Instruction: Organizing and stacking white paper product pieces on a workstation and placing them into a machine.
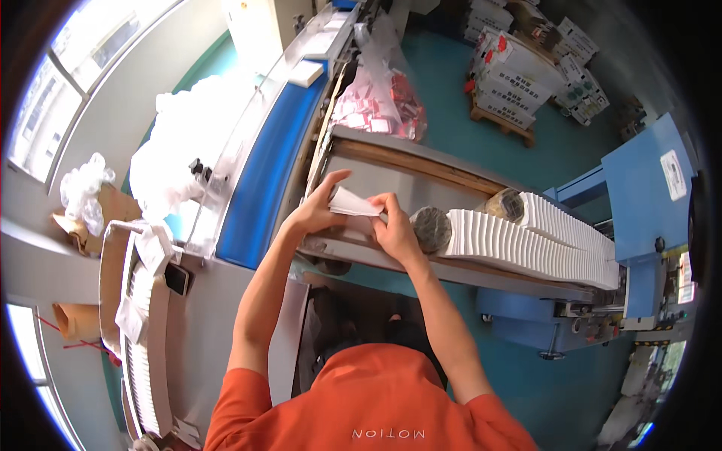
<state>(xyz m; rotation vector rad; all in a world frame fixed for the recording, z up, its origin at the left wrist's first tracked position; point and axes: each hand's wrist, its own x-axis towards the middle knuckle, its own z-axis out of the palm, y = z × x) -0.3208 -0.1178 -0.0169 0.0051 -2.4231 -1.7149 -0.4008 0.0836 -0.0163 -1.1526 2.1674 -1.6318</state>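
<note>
left hand [312, 213]: 1, grip closed on paper stack [353, 203]
right hand [395, 229]: 1, grip holding same stack
paper stack: 1, small, white, held over metal tray [421, 180]
weights [431, 228]: 2, round, at row ends
paper rows [526, 240]: 2, on tray
blue belt [263, 173]: 1, left

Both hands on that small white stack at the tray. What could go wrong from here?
1. The left hand and right hand pinch the thin white paper stack only at its ends, so sheets could fan out or slip.
2. The round weight leans against the long row of folded sheets; a knock from the right hand might let the row topple.
3. The blue conveyor belt lies close to the left hand.
</note>
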